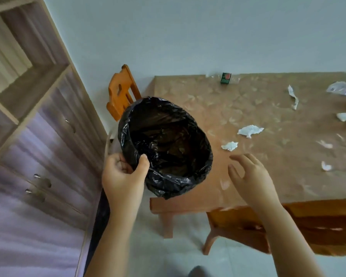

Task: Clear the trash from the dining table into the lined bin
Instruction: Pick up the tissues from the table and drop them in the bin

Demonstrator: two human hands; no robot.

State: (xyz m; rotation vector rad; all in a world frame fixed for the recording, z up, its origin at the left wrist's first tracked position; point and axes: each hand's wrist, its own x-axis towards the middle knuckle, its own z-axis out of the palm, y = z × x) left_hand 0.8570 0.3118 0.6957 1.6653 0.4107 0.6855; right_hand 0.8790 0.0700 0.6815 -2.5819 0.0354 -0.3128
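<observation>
1. Two hands in shot, but the biggest thing here is the wooden surface [268, 156], covered in a tan, leaf-patterned cloth that looks smooth and a bit glossy.
2. The wood-grain shelf unit [28, 96] on the left has open cubbies up top and purplish doors with small metal handles below.
3. The round bin [166, 144] is lined with crinkly, shiny black plastic folded over the rim. It's at the surface's near-left corner; can't tell if it's resting on the edge or held up.
4. An orange wooden chair [121, 90] with a cut-out back stands behind the bin.
5. The left hand [124, 176] has its fingers pinching the liner at the rim, thumb inside, the rest curled outside.
6. The right hand [250, 176] hovers just right of the bin, fingers spread and loosely curved, holding nothing.
7. Crumpled white tissues lie scattered: one larger wad [250, 131], a smaller one [229, 146] near the bin, a twisted strip [293, 96] further back.
8. A small green box [225, 78] sits at the far edge.
</observation>
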